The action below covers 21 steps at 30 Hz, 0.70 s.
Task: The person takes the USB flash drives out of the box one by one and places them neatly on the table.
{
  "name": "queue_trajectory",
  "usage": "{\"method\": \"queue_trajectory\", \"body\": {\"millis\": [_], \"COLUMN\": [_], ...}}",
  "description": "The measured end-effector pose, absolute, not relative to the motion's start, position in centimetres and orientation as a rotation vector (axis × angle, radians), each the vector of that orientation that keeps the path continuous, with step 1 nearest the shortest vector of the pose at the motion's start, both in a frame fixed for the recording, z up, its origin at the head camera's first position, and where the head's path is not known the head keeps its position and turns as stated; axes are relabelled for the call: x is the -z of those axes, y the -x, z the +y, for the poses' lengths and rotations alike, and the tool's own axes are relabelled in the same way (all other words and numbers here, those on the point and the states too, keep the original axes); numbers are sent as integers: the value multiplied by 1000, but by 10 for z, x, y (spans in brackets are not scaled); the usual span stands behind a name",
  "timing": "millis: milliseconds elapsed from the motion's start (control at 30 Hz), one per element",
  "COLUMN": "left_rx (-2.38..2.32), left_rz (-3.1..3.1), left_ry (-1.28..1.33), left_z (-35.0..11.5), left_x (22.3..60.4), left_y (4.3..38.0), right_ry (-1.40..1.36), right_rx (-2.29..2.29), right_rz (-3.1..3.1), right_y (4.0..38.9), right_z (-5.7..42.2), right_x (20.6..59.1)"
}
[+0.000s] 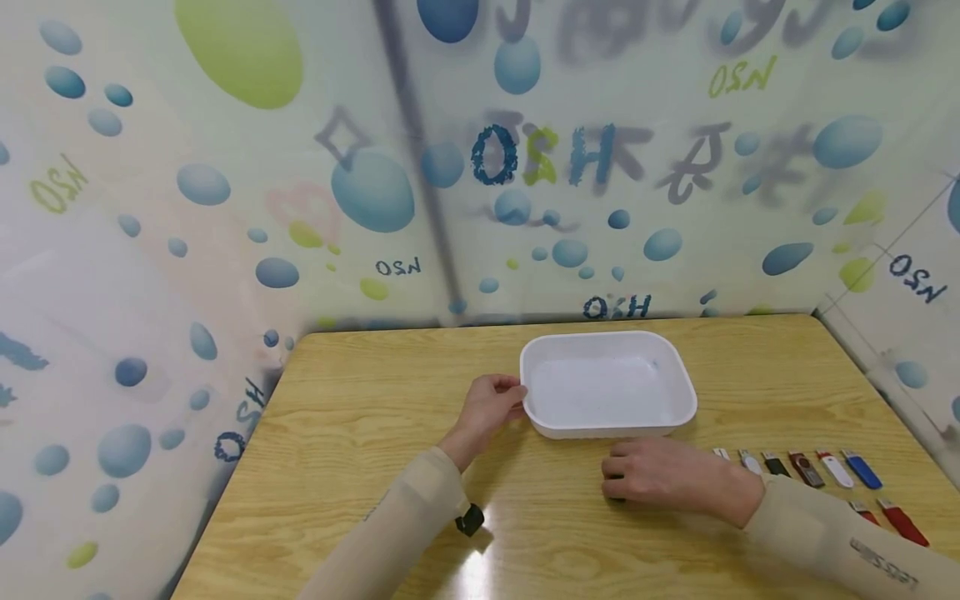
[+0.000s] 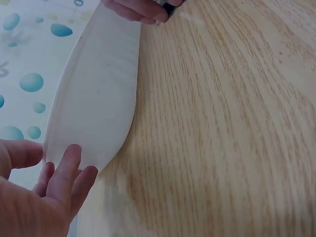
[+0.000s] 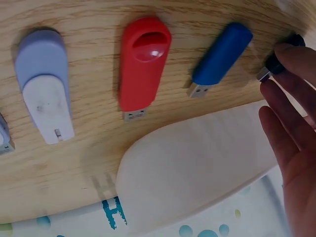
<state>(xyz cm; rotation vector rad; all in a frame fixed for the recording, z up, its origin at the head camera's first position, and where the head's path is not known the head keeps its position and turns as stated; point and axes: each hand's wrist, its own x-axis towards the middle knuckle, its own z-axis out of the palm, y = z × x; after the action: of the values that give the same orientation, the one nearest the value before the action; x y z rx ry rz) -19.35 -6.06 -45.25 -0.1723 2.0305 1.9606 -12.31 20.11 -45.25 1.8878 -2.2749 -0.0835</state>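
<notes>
A white plastic basin (image 1: 607, 427) stands at the back of the wooden table. My left hand (image 1: 487, 408) holds its left end, thumb at the rim and fingertips against the outer wall in the left wrist view. In front of the basin, my right hand (image 1: 660, 475) pinches a small black USB stick (image 3: 275, 61) low over the table, its metal plug pointing away from the fingers. Beside that hand in the right wrist view lie a blue USB stick (image 3: 223, 54), a red one (image 3: 144, 66) and a lavender-and-white one (image 3: 44, 84).
More USB sticks, among them a brown one (image 1: 806, 469) and a blue one (image 1: 862, 469), lie in a row at the right. A dark red stick (image 1: 903, 523) is nearer the front. A patterned wall (image 1: 510, 267) stands right behind the table (image 1: 360, 400).
</notes>
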Motion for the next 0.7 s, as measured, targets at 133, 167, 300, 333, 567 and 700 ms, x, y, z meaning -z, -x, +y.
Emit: {"method": "queue_trajectory", "body": {"millis": [133,167,300,333,567,700], "left_rx": [-1957,-1956,-1960,-1961,-1949,-1951], "left_rz": [2030,2032,2033,2034,2039,2052], "left_ry": [163,160,148,144,161,158], "left_z": [-60,-59,-59,-59,-58,-59], "left_x": [451,450,448,448,447,454], "left_y": [194,194,194,194,194,195], "right_ry": [-1887,-1885,-1878,-1874,-1594,-1194], "right_rx": [81,85,96,93,-174,-265], "right_rz": [-2263,-2264,-2282,-2283,-2411,-2446], "right_y": [124,124,125,125,113,99], "right_z": [203,203,206,206,207,198], "right_x": [453,453,453,453,457,464]}}
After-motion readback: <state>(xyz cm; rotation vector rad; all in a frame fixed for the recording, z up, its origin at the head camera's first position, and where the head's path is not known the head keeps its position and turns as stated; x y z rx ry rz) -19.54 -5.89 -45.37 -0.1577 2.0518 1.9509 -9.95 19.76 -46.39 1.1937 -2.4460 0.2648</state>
